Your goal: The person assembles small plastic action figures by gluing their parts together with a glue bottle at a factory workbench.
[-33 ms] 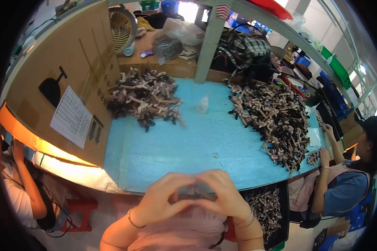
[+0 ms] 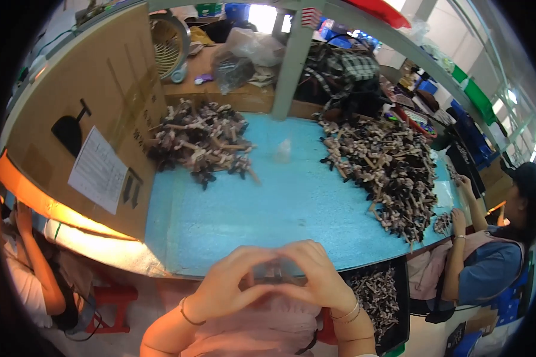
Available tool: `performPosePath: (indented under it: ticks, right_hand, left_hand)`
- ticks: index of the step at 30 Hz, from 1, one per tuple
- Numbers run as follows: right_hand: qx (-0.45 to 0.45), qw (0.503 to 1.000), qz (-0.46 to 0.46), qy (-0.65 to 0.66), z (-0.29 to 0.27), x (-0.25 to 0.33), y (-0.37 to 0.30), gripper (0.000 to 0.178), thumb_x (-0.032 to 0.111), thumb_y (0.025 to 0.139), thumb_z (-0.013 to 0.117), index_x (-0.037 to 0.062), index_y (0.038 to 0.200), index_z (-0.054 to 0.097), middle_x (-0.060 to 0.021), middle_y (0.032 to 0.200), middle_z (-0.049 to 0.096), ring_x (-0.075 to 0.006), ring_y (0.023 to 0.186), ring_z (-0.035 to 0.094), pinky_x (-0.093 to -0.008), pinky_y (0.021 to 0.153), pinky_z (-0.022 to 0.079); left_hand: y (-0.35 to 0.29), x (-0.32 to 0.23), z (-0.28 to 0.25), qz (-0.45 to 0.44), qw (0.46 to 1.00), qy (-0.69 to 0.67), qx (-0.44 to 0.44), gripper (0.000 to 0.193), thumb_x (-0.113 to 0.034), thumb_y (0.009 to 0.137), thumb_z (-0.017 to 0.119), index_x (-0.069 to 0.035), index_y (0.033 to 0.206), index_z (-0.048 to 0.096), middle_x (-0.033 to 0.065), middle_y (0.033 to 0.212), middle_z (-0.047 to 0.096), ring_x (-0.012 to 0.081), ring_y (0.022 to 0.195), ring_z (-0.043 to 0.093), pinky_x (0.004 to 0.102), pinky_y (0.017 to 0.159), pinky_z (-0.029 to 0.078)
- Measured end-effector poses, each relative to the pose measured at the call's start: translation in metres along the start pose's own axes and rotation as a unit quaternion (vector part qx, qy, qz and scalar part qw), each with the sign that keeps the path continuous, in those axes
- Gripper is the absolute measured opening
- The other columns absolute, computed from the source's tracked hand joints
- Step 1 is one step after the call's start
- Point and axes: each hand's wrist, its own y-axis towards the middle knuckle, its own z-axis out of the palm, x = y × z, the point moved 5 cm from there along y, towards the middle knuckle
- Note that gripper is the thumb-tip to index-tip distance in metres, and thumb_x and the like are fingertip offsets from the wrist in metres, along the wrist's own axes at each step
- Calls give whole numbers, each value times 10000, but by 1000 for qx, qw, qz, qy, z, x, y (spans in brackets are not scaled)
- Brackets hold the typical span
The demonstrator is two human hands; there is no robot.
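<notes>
My left hand (image 2: pixel 223 290) and my right hand (image 2: pixel 315 278) are raised in front of my body, at the table's near edge. Both are curved, with thumbs apart from the fingers, and meet tip to tip in a rounded ring. I see nothing held in either one; the table edge and my pink clothing show blurred through the gap. A blue-topped table (image 2: pixel 244 208) lies beyond them. On it, a smaller heap of brown, black and pinkish small figures with stick-like parts (image 2: pixel 196 140) sits at the far left, and a larger heap (image 2: pixel 387 172) at the right.
A small translucent bottle (image 2: pixel 283 152) stands between the heaps. A tall cardboard box (image 2: pixel 95 119) walls the left side. A metal post (image 2: pixel 292 71) rises at the back. A black crate (image 2: pixel 375 303) of small pieces is at my right. A co-worker (image 2: pixel 488 256) handles pieces farther right.
The whole scene has shifted very slightly left in the picture. My hands keep the same ring shape.
</notes>
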Motion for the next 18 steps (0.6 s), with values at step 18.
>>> performPosePath:
  ticks: [18]
  right_hand:
    - [-366, 664, 500, -418, -293, -249, -45, 400, 422, 759, 652, 98, 984, 591, -119, 978, 617, -343, 923, 574, -486, 789, 426]
  left_hand:
    - [78, 68, -104, -19, 803, 524, -284, 491, -53, 674, 699, -46, 1119, 490, 193, 1206, 442, 350, 981, 524, 418, 828, 422]
